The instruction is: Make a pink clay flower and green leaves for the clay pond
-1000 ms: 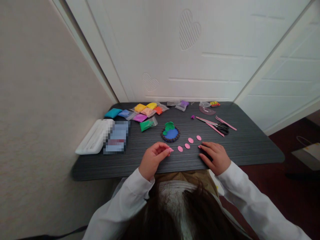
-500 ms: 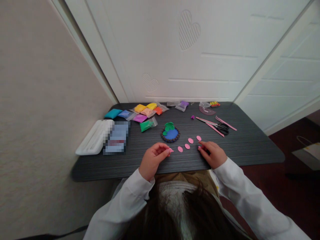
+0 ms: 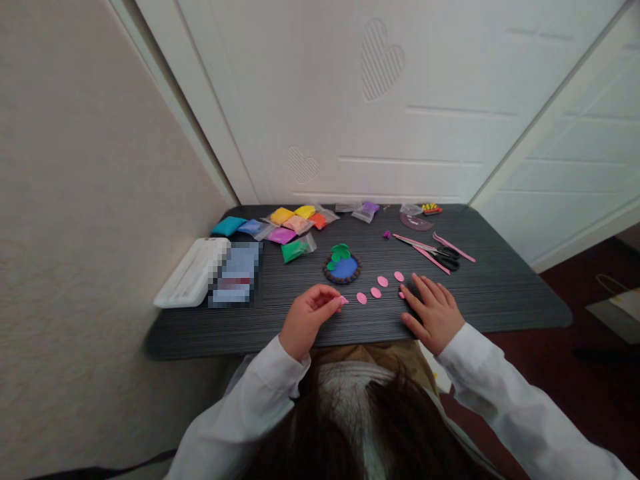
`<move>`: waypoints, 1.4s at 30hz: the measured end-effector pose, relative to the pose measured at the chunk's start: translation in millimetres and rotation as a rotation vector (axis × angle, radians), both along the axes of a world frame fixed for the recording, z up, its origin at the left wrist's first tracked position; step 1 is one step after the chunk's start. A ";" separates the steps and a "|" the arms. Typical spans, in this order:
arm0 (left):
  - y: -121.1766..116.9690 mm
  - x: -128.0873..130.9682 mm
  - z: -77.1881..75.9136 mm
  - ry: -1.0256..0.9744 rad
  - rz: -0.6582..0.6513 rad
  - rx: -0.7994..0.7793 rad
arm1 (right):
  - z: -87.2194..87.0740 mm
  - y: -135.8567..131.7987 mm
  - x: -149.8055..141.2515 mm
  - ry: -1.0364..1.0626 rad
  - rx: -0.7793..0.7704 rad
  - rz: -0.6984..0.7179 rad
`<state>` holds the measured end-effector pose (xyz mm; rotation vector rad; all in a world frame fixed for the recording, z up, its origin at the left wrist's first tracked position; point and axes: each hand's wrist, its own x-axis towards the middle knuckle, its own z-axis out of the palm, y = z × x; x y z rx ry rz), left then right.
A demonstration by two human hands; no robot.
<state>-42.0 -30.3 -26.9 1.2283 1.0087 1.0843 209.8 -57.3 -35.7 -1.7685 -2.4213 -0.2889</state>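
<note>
At left, the left hand (image 3: 310, 321) pinches a pointed pink piece (image 3: 344, 301) between thumb and fingers, above the near part of the dark table (image 3: 225, 339). Beyond it lies a brown-rimmed blue disc (image 3: 345, 268) bearing green leaves (image 3: 341, 252). Rightward, four pink ovals (image 3: 376, 293) lie flat, apart, in a loose slanting line. The right hand (image 3: 431, 313) is spread, grasping nothing visible; whether its fingertip presses the small pink bit (image 3: 403, 295) cannot be determined. Step in hand, as judged: working small pink pieces by fingertip. The next move calls for light, precise pressure.
</note>
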 end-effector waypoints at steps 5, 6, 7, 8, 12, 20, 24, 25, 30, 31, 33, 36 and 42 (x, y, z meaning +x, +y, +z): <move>-0.1 -0.1 1.5 -0.006 0.001 -0.001 | 0.4 -1.7 -2.1 -0.004 -0.015 0.085; -0.2 0.0 1.9 -0.005 -0.001 -0.003 | 0.6 -1.7 -2.0 0.000 -0.009 0.057; -0.3 0.1 2.4 -0.002 -0.002 -0.007 | 0.9 -1.9 -2.1 0.004 -0.002 0.029; -0.4 0.2 2.9 0.004 -0.001 -0.011 | 1.2 -2.4 -2.7 0.007 0.001 0.017; -0.6 0.9 4.0 0.027 0.023 -0.009 | 2.4 -5.5 -8.3 0.006 -0.013 0.145; -0.3 0.8 3.1 0.024 0.014 -0.001 | 2.0 -6.1 -11.2 0.010 -0.002 0.043; -0.6 0.6 2.6 0.019 0.015 0.005 | 1.5 -8.1 -11.6 0.005 -0.022 0.091; -0.6 0.6 2.7 0.020 0.011 0.006 | 1.3 -7.7 -11.3 0.011 -0.009 0.047; -0.6 0.6 3.2 0.034 0.010 0.010 | 1.5 -10.3 -16.4 0.015 -0.004 0.077; -0.6 0.7 3.2 0.034 0.013 0.014 | 1.5 -11.4 -17.8 0.010 -0.017 0.114; -0.7 0.8 3.1 0.036 0.017 0.016 | 0.8 -11.8 -18.3 0.010 -0.017 0.107; -0.9 1.0 2.9 0.033 0.014 0.010 | -2.5 -6.7 -11.8 0.017 0.026 -0.007; -0.6 0.9 1.3 0.014 0.020 0.002 | -5.4 1.3 0.1 0.012 0.029 -0.020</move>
